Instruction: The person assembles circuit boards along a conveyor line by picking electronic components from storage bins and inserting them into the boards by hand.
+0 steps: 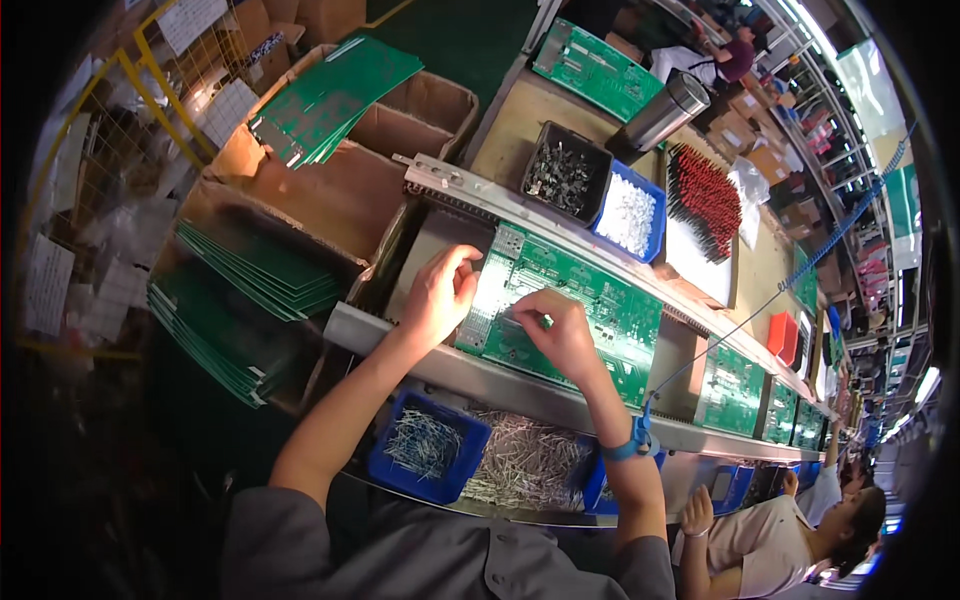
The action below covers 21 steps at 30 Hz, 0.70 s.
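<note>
A long green circuit board lies on the metal rail line in front of me, with a silvery strip along its left end. Above that end my left hand hovers with curled fingers, thumb and index finger apart and nothing visible between them. My right hand is over the board's left half, fingertips pinched together close to its surface; whatever they hold is too small or hidden. A blue wrist strap with a coiled cord circles my right wrist.
Nearer me are a blue bin of leaded parts and a loose heap of similar parts. Beyond the rail stand a black bin, white parts, red-topped parts and a steel flask. Boards rest on cartons leftward; a co-worker sits right.
</note>
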### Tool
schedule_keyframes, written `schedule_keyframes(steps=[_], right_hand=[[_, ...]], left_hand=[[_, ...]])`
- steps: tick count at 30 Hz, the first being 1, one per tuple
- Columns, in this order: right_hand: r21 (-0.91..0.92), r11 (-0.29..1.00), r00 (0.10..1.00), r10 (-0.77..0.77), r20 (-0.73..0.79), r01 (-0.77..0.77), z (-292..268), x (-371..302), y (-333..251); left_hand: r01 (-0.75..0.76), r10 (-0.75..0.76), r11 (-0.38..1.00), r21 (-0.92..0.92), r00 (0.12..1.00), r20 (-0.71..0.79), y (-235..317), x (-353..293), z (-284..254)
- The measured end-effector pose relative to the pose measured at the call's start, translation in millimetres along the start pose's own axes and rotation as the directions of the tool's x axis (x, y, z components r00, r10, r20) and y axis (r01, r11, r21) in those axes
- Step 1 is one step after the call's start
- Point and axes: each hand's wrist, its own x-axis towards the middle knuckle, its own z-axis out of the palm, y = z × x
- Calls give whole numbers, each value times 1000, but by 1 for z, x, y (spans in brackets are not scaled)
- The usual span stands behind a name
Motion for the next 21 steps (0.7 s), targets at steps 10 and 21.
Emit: schedule_keyframes(steps=[10, 21], right_hand=[[17, 1000, 1000, 10, 6, -10, 3, 3, -3], [-48, 999, 1000, -10, 3, 10, 6, 1, -3]], left_hand=[[-32, 32, 999, -21, 999, -10, -5, 3, 1], [-18, 18, 1000, -10, 1000, 8, -5, 4, 1]])
